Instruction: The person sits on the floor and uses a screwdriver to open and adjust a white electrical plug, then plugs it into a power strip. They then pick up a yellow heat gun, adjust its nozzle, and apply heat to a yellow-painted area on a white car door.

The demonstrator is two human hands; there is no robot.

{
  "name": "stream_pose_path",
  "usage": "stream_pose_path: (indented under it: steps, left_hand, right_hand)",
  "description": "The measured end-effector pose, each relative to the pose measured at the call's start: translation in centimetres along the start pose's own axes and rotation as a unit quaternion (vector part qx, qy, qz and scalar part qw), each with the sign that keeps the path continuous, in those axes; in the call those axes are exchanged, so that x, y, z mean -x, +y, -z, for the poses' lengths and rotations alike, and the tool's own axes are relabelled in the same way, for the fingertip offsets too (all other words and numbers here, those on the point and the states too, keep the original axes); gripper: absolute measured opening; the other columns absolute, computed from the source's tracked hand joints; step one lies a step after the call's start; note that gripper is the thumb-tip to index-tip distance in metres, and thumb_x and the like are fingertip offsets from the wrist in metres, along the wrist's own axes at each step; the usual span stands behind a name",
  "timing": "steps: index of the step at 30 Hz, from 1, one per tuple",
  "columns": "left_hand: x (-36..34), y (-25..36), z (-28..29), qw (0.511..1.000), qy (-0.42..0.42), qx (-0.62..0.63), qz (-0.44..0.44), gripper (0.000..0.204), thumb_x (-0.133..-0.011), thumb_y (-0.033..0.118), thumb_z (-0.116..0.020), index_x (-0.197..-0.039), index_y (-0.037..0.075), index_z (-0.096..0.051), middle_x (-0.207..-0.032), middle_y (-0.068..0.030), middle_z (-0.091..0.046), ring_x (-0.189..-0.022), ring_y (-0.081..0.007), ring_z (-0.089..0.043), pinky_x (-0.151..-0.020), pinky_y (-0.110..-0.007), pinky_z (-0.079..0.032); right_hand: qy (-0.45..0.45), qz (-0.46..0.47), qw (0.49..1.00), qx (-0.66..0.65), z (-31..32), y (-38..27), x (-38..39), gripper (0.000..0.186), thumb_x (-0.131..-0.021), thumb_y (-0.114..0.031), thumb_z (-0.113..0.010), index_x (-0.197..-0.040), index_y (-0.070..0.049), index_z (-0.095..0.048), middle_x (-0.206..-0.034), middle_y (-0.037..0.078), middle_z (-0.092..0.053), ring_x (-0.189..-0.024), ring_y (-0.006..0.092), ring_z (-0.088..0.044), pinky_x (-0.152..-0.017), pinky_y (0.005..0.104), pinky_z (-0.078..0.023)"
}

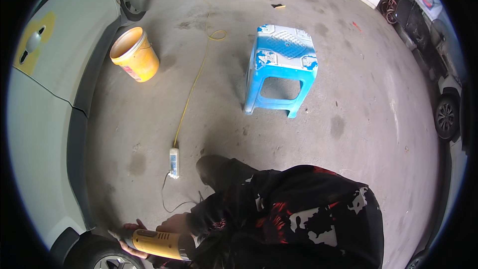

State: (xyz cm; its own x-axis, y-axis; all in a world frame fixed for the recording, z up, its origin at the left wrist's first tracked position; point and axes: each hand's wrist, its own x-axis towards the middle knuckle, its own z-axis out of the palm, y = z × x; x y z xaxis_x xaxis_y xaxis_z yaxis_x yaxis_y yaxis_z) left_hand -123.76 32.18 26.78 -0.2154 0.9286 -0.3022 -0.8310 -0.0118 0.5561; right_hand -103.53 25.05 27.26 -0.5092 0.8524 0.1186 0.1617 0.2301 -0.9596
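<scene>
At the lower left, beside the pale car's wheel, I hold a yellow power tool (158,244) with vent slots and a dark end. My left hand (133,250) wraps round its front part, fingers showing above and below the body. Against the tool's upper side lies my right hand (173,223), coming out of a black patterned sleeve; the tool hides its fingers. A dark cord runs over the floor from near my right sleeve to a white power strip (174,163).
A pale car (42,134) fills the left side, with a yellow patch round its door handle. Near it stands a yellow bucket (135,55). A blue stool (281,69) with a worn white top stands ahead. A yellow cable (191,87) crosses the concrete floor. Another car's wheel (446,115) is at right.
</scene>
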Motion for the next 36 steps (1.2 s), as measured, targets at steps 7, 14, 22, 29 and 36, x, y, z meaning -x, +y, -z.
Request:
stream_pose_path:
  steps: [7,14,22,29,36]
  left_hand:
    - [-0.6,0.6,0.0,0.978,-0.133,-0.114,0.113,0.049,-0.078,0.048,-0.062,-0.108,0.01,-0.054,-0.089,-0.0095,-0.061,-0.085,-0.0231,-0.058,-0.088,-0.046,-0.047]
    - [0.1,1.7,-1.5,0.977,-0.172,-0.117,0.051,0.047,-0.076,0.043,-0.065,-0.099,0.002,-0.057,-0.084,-0.0117,-0.061,-0.081,-0.026,-0.06,-0.082,-0.042,-0.049]
    - [-2.1,1.9,0.7,0.99,-0.033,-0.074,0.12,0.048,-0.076,0.044,-0.064,-0.088,-0.002,-0.057,-0.073,-0.017,-0.062,-0.065,-0.0312,-0.062,-0.065,-0.042,-0.054]
    - [-1.1,0.8,-1.6,0.974,-0.178,0.139,-0.011,0.058,-0.074,0.053,-0.061,-0.097,0.0,-0.057,-0.096,-0.0144,-0.061,-0.096,-0.0324,-0.058,-0.109,-0.051,-0.029]
    - [-1.3,4.0,0.4,0.988,-0.082,0.002,0.128,0.05,-0.076,0.043,-0.063,-0.093,-0.004,-0.055,-0.089,-0.0188,-0.061,-0.081,-0.0352,-0.062,-0.087,-0.047,-0.049]
  right_hand:
    - [0.018,-0.028,0.998,-0.052,-2.8,2.2,-0.6,0.069,-0.062,-0.035,-0.078,-0.117,-0.007,-0.048,-0.105,0.016,-0.061,-0.1,0.0341,-0.061,-0.084,0.0408,-0.048]
    - [-0.052,0.013,0.997,0.063,-0.7,1.7,-3.4,0.033,-0.083,-0.028,-0.057,-0.111,-0.01,-0.054,-0.099,0.017,-0.063,-0.098,0.0349,-0.061,-0.083,0.0422,-0.049]
    - [-0.069,0.014,0.978,-0.194,-4.2,4.7,-4.8,0.03,-0.083,-0.014,-0.055,-0.111,-0.005,-0.051,-0.086,0.009,-0.059,-0.082,0.0216,-0.058,-0.075,0.0318,-0.048]
    - [-0.065,-0.072,0.906,-0.412,-5.8,3.5,-5.6,0.027,-0.08,-0.004,-0.056,-0.106,-0.003,-0.049,-0.077,0.005,-0.054,-0.07,0.0139,-0.055,-0.064,0.0268,-0.046]
    - [0.015,-0.023,0.988,-0.154,-5.7,0.9,-6.1,0.021,-0.075,-0.009,-0.06,-0.094,-0.004,-0.056,-0.072,0.008,-0.058,-0.063,0.0223,-0.056,-0.059,0.0335,-0.046]
